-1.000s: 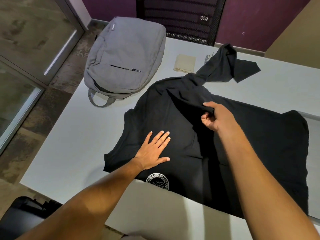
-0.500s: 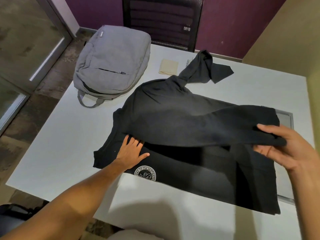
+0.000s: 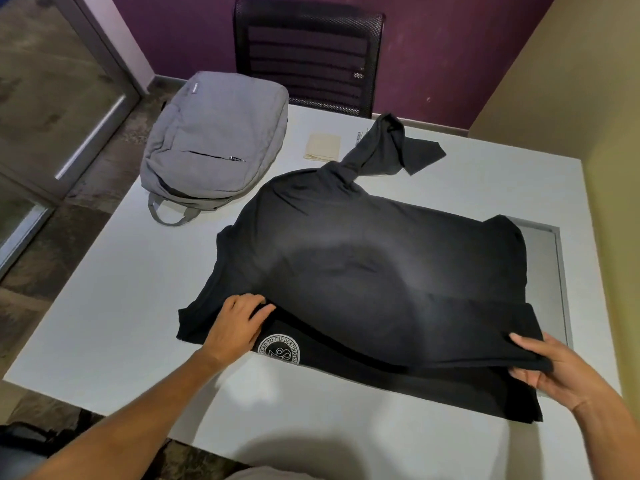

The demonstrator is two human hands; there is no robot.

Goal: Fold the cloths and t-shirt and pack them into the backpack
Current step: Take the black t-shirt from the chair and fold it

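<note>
Black t-shirt [image 3: 398, 271] part-folded across the white table [image 3: 104, 306], held at both ends.

Left hand [image 3: 239, 327], lower centre-left of frame, rests on the shirt's near left edge — fingers close together and bent, tips tucked under the raised fold, just beside a round white printed emblem [image 3: 283, 349]. Right hand [image 3: 550, 372], lower right, pinches the folded-over edge, thumb on top and fingers beneath, narrow. One sleeve [image 3: 391, 147] trails twisted toward the upper centre. Grey backpack [image 3: 214, 140] lies flat at upper left, well apart from the hands, handle toward the viewer. A folded beige cloth [image 3: 322, 146] lies between backpack and sleeve. Black mesh chair [image 3: 308, 53] stands behind the table.
</note>
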